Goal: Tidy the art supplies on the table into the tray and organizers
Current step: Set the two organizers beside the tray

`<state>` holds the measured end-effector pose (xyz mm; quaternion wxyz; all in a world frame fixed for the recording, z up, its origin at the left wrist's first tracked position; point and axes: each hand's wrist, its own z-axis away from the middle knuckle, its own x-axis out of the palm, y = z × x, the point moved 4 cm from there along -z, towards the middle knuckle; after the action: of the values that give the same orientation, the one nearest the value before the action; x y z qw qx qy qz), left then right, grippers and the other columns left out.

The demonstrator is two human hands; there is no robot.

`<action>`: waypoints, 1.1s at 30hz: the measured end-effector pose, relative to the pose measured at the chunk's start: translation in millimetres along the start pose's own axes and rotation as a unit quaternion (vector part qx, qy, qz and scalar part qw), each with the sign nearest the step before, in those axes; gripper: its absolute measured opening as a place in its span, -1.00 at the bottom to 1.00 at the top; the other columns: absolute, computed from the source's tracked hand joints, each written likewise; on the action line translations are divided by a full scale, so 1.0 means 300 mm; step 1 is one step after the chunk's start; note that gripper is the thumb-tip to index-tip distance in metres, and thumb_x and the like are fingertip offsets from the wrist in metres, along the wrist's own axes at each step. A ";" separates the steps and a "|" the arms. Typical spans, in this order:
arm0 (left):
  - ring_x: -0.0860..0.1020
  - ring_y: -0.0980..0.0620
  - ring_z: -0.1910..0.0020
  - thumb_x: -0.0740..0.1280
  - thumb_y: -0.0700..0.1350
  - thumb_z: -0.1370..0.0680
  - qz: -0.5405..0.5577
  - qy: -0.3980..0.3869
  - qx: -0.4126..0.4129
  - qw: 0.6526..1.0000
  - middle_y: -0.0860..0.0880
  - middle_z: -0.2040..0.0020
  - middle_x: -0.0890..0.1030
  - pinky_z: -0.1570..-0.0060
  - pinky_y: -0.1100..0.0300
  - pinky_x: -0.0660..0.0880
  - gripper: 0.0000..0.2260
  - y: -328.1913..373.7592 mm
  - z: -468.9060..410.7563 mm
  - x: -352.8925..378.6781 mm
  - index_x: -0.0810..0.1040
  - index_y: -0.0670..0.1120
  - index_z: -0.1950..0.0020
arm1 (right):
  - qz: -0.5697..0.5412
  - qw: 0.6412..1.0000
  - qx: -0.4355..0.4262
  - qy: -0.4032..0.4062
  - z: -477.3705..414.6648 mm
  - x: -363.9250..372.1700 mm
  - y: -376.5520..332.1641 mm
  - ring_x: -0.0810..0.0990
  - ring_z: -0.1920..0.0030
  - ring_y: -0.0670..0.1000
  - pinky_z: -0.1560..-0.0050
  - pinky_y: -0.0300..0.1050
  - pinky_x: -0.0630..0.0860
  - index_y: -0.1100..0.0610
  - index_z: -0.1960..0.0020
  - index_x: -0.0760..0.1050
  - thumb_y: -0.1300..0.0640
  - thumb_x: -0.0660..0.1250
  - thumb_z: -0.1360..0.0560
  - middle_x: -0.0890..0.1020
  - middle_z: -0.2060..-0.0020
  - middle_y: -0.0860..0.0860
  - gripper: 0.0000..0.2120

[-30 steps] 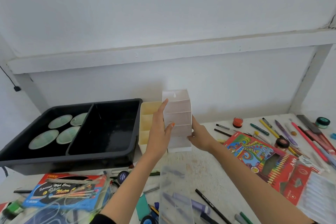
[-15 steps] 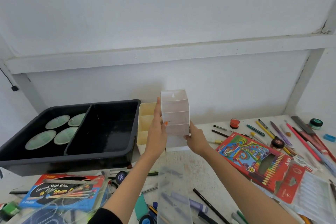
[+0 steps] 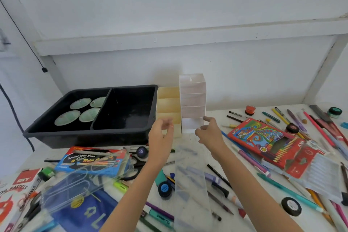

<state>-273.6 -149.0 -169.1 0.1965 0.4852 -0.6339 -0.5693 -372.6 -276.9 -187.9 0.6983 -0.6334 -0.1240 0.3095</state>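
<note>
hands off the white organizer, supplies loose on the table

white organizer – stands upright at the back of the table, against the wall, with its tiered compartments facing forward. it sits just beside the cream organizer, on that one's right. the cream organizer in turn stands against the right wall of the black tray.

black tray: two compartments. the left one holds four round green dishes.

left hand: raised in front of the cream organizer, fingers loosely curved, nothing held.

right hand: raised at the lower right corner of the white organizer, fingers spread, nothing held. whether a fingertip touches the organizer's edge cannot be told.

loose items – a translucent plastic sleeve lies flat between the two forearms, over several pens. a red box of colour pencils lies to the right, among scattered pens and pencils. an orange pot and a teal pot stand near the back right. a blue watercolour box lies in front of the tray, and a clear plastic case overlaps its near edge. an oil pastels box lies at the near left edge.
</note>
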 end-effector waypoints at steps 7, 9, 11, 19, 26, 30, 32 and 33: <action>0.48 0.21 0.00 0.22 -0.17 -0.60 -0.009 -0.076 -0.032 0.997 0.07 -0.01 0.57 0.11 0.53 0.36 -0.84 -0.077 0.111 -0.043 0.55 -0.05 -0.11 | -0.003 0.999 -0.015 0.031 0.179 -0.004 0.049 0.55 -0.01 0.05 -0.02 -0.02 0.55 0.06 -0.18 0.47 0.30 0.27 -0.45 0.54 -0.01 0.07 -0.67; 0.47 0.23 0.03 0.21 -0.18 -0.60 -0.010 -0.095 -0.041 0.995 0.07 -0.02 0.56 0.13 0.51 0.36 -0.83 -0.083 0.133 -0.061 0.54 -0.07 -0.15 | -0.002 0.998 -0.020 0.056 0.247 -0.014 0.060 0.57 -0.01 0.04 -0.03 -0.03 0.56 0.04 -0.12 0.51 0.30 0.27 -0.45 0.58 0.00 0.06 -0.70; 0.45 0.26 0.03 0.21 -0.19 -0.60 -0.009 -0.111 -0.053 0.992 0.07 -0.05 0.55 0.13 0.47 0.35 -0.81 -0.092 0.155 -0.079 0.53 -0.07 -0.18 | 0.011 0.997 -0.031 0.069 0.330 -0.017 0.074 0.56 0.06 -0.04 0.06 -0.12 0.54 0.04 -0.10 0.53 0.30 0.27 -0.46 0.58 0.01 0.03 -0.72; 0.37 0.03 -0.32 0.15 -0.13 -0.63 -0.019 -0.219 -0.093 0.971 -0.04 -0.35 0.42 -0.20 0.23 0.28 -0.68 -0.119 0.147 -0.071 0.37 -0.07 -0.39 | 0.160 0.974 -0.099 0.122 0.666 0.053 0.153 0.38 -0.19 -0.05 -0.20 -0.17 0.36 0.01 -0.17 0.45 -0.05 0.42 -0.42 0.42 -0.12 -0.04 -0.63; 0.22 -0.02 -0.44 0.06 -0.03 -0.66 -0.020 -0.311 -0.111 0.944 -0.03 -0.50 0.21 -0.35 0.13 0.18 -0.60 -0.127 0.144 -0.022 0.17 -0.03 -0.50 | 0.323 0.928 -0.127 0.139 0.760 0.144 0.203 0.22 -0.32 0.05 -0.32 -0.13 0.20 0.02 -0.41 0.19 -0.18 0.37 -0.41 0.29 -0.27 0.04 -0.32; 0.19 -0.01 -0.46 0.06 -0.01 -0.66 -0.009 -0.315 -0.116 0.942 -0.02 -0.51 0.18 -0.39 0.09 0.14 -0.58 -0.152 0.137 -0.013 0.15 -0.02 -0.52 | 0.276 0.938 -0.143 0.151 0.757 0.135 0.214 0.23 -0.34 -0.02 -0.35 -0.18 0.24 0.06 -0.39 0.25 -0.03 0.39 -0.44 0.34 -0.28 -0.01 -0.40; 0.17 -0.01 -0.47 0.06 -0.03 -0.66 0.007 -0.312 -0.125 0.942 -0.01 -0.52 0.16 -0.39 0.09 0.13 -0.58 -0.165 0.133 -0.010 0.13 -0.01 -0.52 | 0.256 0.942 -0.146 0.159 0.759 0.125 0.219 0.27 -0.32 -0.03 -0.34 -0.13 0.32 0.07 -0.38 0.26 0.02 0.38 -0.44 0.37 -0.26 -0.02 -0.43; 0.16 -0.02 -0.47 0.07 -0.03 -0.66 0.012 -0.313 -0.127 0.941 -0.01 -0.52 0.15 -0.39 0.08 0.13 -0.57 -0.170 0.131 -0.006 0.12 -0.01 -0.53 | 0.253 0.943 -0.143 0.160 0.760 0.124 0.224 0.27 -0.31 -0.03 -0.33 -0.13 0.32 0.06 -0.39 0.25 0.00 0.37 -0.44 0.37 -0.27 -0.03 -0.42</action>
<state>-284.3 -120.4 -225.9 0.0549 0.2466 -0.5916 -0.7656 -491.2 -70.3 -222.7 0.5093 -0.7785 0.1110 0.3495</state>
